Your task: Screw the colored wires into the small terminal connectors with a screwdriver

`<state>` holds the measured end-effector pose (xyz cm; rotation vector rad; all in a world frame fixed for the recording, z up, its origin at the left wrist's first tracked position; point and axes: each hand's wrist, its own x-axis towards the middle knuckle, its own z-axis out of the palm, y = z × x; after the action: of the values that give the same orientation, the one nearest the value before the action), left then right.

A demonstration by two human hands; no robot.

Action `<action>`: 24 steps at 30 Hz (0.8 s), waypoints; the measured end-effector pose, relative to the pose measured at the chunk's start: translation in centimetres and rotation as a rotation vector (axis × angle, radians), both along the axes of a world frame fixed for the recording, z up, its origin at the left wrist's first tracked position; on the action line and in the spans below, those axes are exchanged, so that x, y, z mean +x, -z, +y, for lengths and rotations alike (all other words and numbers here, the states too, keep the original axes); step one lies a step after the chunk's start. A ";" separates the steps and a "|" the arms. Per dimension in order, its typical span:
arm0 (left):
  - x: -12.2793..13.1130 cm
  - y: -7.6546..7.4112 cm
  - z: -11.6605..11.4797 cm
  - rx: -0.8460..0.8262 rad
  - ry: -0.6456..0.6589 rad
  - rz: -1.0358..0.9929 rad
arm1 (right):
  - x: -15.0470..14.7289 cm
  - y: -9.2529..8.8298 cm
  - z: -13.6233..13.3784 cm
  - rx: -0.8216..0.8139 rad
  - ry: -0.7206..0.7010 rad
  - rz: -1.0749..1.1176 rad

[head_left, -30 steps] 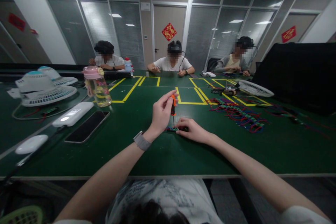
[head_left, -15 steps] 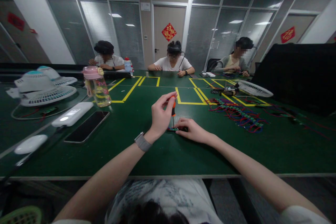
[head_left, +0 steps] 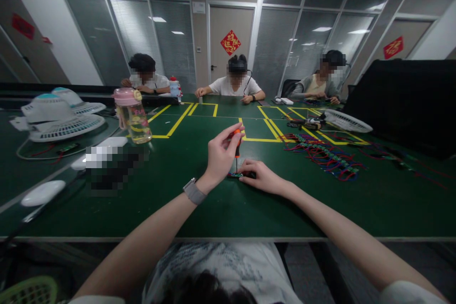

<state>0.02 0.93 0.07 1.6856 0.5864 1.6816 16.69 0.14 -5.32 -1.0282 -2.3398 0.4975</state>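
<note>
My left hand (head_left: 221, 152) is closed around the orange and black handle of a screwdriver (head_left: 237, 148). The screwdriver stands nearly upright, its thin shaft pointing down at a small green circuit board (head_left: 235, 175) on the table. Whether the tip touches the board or a screw is too small to tell. With its fingers pinched at the board's right end, my right hand (head_left: 261, 176) rests on the table and holds the board. Part of the board is hidden by those fingers.
Wired circuit boards (head_left: 326, 154) lie in a row at the right. To the left are a pink-lidded bottle (head_left: 132, 116), a white fan (head_left: 64, 121) and a white mouse-like object (head_left: 43, 193). Three people sit across the green table (head_left: 171, 218), near yellow tape outlines. A black screen (head_left: 402, 104) stands far right.
My left hand keeps its grip on the screwdriver, with only a slight shift. Across the table, the middle person's hand has reached toward a small grey object.
</note>
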 end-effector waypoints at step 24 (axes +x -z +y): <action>-0.3 -0.1 0.0 0.084 -0.107 0.050 | 0.0 -0.1 0.0 0.009 -0.006 -0.008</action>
<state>-0.26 0.95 0.19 1.7878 0.6484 1.7661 16.69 0.09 -5.22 -1.0214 -2.3504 0.4848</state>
